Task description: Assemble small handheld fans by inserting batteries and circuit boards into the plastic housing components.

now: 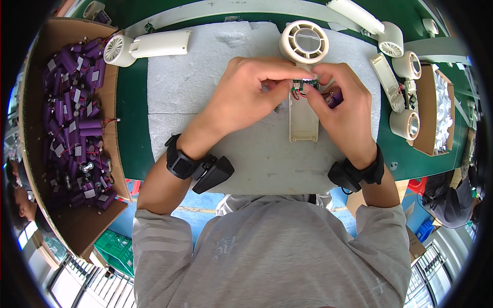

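A handheld fan body (304, 126), cream-coloured, lies on the foam before me, its round head (308, 42) at the far end and its long handle shell open towards me. Over the shell my left hand (246, 90) is closed, with thumb and index finger pinching the left side of a small green circuit board (298, 85) with red wires. Fingers of my right hand (346, 102) close on the board's right side. A purple battery (335, 96) shows within the curl of that hand; whether it is gripped or just lies there is hidden. Both wrists carry black strapped devices.
A cardboard box (114, 149) of purple wired batteries stands at the left. Another fan (159, 44) lies on the white foam sheet (205, 66). Several fan parts (391, 41) and a box of white pieces (425, 115) sit at the right. People are at both edges.
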`<state>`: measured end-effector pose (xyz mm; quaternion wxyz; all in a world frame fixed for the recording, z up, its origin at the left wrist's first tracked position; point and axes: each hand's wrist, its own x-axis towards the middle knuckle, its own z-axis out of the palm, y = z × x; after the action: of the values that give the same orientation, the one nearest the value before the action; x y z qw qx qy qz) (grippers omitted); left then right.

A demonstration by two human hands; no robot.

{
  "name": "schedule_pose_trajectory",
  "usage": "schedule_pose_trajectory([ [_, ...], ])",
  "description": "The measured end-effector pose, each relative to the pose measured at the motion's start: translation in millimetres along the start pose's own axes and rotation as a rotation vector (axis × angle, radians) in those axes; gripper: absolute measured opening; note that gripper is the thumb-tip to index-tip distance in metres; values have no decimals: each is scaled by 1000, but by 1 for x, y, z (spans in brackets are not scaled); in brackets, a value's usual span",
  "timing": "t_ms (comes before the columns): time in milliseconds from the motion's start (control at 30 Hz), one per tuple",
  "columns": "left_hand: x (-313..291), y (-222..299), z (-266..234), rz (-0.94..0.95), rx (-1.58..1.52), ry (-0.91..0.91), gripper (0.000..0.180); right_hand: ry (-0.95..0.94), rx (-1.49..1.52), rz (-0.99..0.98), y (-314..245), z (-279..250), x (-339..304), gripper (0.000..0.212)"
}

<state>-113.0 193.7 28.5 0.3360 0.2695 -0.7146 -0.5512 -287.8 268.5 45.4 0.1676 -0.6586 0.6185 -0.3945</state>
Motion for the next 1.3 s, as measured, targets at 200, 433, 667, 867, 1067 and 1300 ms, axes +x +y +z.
schedule_pose_trajectory([
  [200, 0, 6, -6, 43, 311, -138, 39, -327, 119, 241, 2, -17, 7, 34],
  [433, -5, 7, -3, 30, 213, -98, 35, -602, 258, 204, 1, -49, 2, 56],
  [667, -3, 13, -1, -61, 171, -110, 31, -463, 318, 711, -11, -68, -3, 42],
  [867, -2, 13, 8, -60, 129, -13, 29, -193, -331, 223, -7, -60, -19, 23],
  [1067, -5, 9, 16, 3, 134, 75, 30, -244, -335, -162, -4, -61, -21, 15],
  [1300, -7, 8, 14, -39, 89, 61, 29, -380, -523, -235, -14, -56, -12, 8],
])
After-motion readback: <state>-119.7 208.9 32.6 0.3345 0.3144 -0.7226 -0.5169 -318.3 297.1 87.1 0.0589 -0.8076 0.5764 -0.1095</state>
